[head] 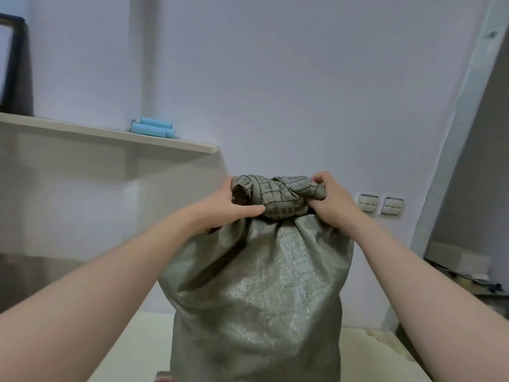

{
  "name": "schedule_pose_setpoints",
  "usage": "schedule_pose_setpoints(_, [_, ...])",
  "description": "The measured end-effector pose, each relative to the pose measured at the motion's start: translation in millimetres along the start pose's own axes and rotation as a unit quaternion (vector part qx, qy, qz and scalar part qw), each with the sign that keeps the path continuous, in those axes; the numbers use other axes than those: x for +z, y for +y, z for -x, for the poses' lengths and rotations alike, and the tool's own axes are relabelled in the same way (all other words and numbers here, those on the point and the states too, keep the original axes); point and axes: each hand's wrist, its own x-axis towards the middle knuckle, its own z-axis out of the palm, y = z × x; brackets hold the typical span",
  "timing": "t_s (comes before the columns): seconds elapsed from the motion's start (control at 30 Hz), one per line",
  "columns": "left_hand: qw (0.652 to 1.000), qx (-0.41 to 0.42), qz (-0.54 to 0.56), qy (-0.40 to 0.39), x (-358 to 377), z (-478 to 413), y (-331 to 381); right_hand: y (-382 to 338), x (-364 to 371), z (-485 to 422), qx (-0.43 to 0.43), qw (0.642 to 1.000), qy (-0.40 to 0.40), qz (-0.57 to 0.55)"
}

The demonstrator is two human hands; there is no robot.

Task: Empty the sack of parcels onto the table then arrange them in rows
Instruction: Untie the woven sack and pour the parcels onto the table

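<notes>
A tall grey-green woven sack (259, 299) stands upright on the pale table (366, 359) in front of me. Its top is bunched and rolled, showing a printed grid pattern. My left hand (228, 208) grips the left side of the bunched top, thumb lying across the front. My right hand (327, 201) grips the right side, fingers curled into the fabric. No parcels are visible; the sack hides its contents.
A beige shelf (110, 133) runs along the left wall with two light-blue rolls (154, 128) on it. A dark framed object (13, 64) stands at the far left. Wall switches (381, 205) sit right of the sack. Clutter lies on a low surface (468, 274) at the right.
</notes>
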Motion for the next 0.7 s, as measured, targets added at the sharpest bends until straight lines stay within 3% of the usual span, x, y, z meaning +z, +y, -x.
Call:
schedule_pose_setpoints(0.1, [0.97, -0.036, -0.21, -0.117, -4, 17, 1, 1, -8, 5, -0.022, 0.999, -0.011, 0.019])
schedule_pose_setpoints(0.17, [0.956, -0.017, -0.269, -0.113, -7, 25, -5, 1, -14, 12, -0.022, 1.0, -0.015, 0.014])
schedule_pose_setpoints(0.27, [0.975, 0.042, -0.22, 0.005, -3, 25, -20, -4, -19, 19, -0.013, 0.999, -0.04, 0.026])
schedule_pose_setpoints(0.33, [0.963, 0.058, -0.245, 0.1, 4, 27, -22, -14, -15, 23, -0.027, 0.996, -0.048, 0.067])
schedule_pose_setpoints(0.43, [0.934, 0.066, -0.264, 0.23, 6, 33, -8, -28, -9, 27, -0.059, 0.993, 0.046, 0.089])
schedule_pose_setpoints(0.6, [0.884, 0.134, -0.222, 0.388, -23, 25, 38, -43, -30, 21, -0.088, 0.962, 0.259, 0.003])
schedule_pose_setpoints(0.63, [0.875, 0.151, -0.208, 0.41, -25, 21, 44, -42, -32, 18, -0.094, 0.955, 0.282, -0.002])
schedule_pose_setpoints(0.7, [0.874, 0.141, -0.243, 0.396, -23, 17, 50, -36, -33, 10, -0.082, 0.963, 0.257, 0.026])
